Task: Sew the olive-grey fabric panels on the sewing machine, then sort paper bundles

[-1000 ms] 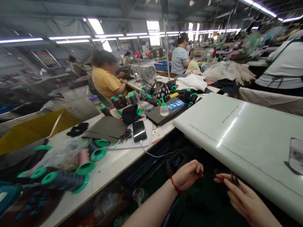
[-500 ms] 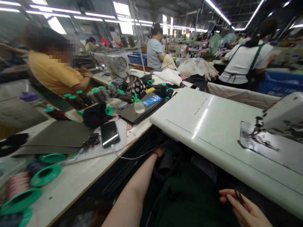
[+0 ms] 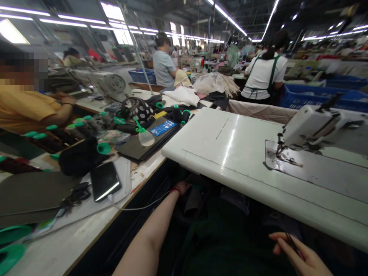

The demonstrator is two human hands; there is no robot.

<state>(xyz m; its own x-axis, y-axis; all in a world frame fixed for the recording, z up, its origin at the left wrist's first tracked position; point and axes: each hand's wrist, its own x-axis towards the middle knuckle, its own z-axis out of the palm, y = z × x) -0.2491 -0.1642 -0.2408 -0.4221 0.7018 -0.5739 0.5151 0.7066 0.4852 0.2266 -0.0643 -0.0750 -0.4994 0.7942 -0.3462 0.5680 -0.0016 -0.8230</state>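
Note:
My left arm stretches forward and down under the white sewing table (image 3: 230, 153). Only the wrist with a red string and the back of my left hand (image 3: 181, 188) show; the fingers are hidden among dark fabric pieces (image 3: 198, 199) in the gap below the table edge. My right hand (image 3: 299, 257) rests low at the bottom right over dark cloth on my lap. Its fingers lie partly stretched, and a thin dark strip (image 3: 291, 242) lies pinched between them.
A sewing machine head (image 3: 310, 126) stands on the white table at right. The left bench holds a phone (image 3: 105, 186) on a cable, grey sheets (image 3: 28, 195), a squeeze bottle (image 3: 145, 137) and several green thread spools. Other people work at benches beyond.
My left hand has gone from beside my right hand down under the table edge into the dark fabric. The view has swung right, bringing the sewing machine into sight. My right hand keeps the strip.

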